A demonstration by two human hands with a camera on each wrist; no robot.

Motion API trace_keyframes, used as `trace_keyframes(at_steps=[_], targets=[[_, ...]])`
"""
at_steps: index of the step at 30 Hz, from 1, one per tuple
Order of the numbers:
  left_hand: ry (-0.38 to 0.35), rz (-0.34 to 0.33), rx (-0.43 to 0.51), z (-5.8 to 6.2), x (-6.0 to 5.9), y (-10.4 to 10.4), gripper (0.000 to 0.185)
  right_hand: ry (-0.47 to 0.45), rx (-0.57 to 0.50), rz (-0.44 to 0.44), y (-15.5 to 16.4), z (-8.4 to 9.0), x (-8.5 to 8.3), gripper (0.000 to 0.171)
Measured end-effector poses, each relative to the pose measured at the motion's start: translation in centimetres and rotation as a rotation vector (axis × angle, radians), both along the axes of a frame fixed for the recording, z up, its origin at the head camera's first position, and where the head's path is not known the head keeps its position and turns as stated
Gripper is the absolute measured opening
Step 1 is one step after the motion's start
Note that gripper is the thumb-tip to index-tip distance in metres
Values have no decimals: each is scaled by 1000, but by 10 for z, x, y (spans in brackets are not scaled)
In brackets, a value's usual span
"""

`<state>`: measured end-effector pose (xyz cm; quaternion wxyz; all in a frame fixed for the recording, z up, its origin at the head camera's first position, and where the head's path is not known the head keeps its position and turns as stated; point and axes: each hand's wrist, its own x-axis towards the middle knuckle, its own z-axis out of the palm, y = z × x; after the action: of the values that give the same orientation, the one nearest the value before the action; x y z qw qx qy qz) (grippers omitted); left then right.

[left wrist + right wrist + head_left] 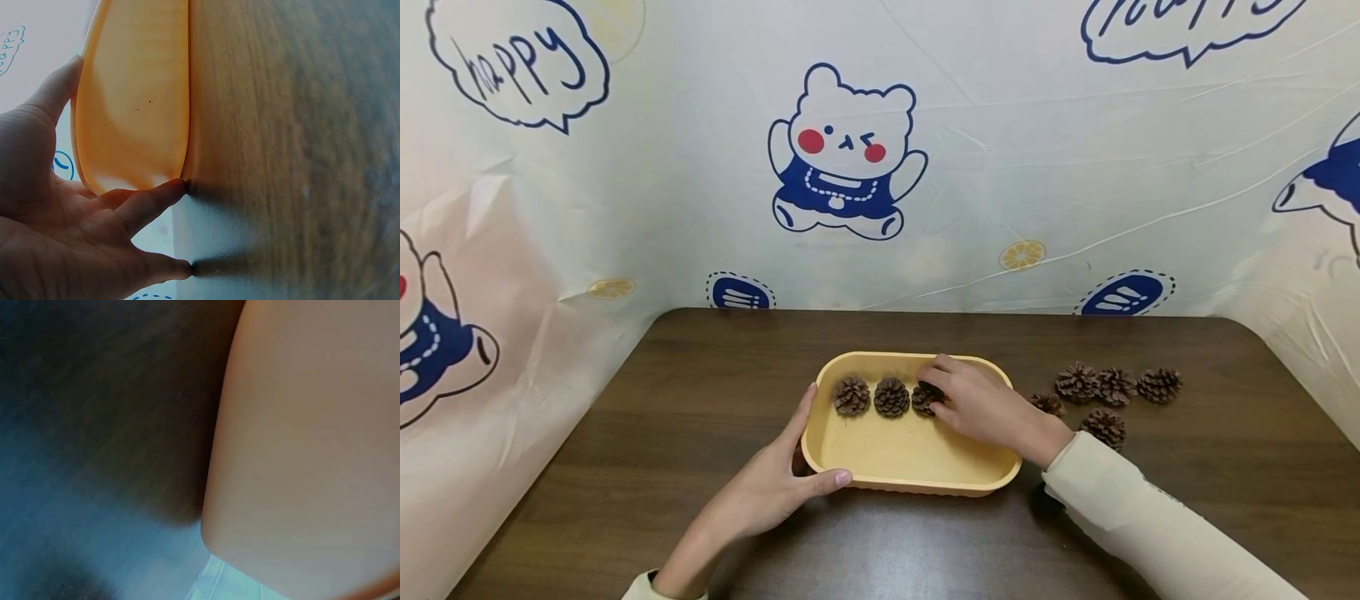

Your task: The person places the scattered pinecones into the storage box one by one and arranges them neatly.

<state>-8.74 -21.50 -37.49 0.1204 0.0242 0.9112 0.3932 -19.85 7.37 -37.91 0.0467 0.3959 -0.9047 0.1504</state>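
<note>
Holds the yellow tray (910,454) at its left end with the left hand (771,483), spread wide. Reaches in palm-down with the right hand (981,404), gripping a pinecone (922,401).

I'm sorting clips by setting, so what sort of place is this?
Probably an indoor tabletop work spot, perhaps arranged for filming: a dark wood-grain table, a wrinkled, cartoon-printed backdrop behind it and at its sides, and a yellow tray with pinecones in it.
</note>
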Motion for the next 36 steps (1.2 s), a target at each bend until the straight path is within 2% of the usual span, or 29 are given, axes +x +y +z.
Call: trace_keyframes(at_steps=[23,36], targets=[[17,-8,-15,-2,0,-1,116,38,-2,-8,-1,-1,0,35],[4,0,-10,-2,0,0,116,46,1,-14,-1,1,1,41]])
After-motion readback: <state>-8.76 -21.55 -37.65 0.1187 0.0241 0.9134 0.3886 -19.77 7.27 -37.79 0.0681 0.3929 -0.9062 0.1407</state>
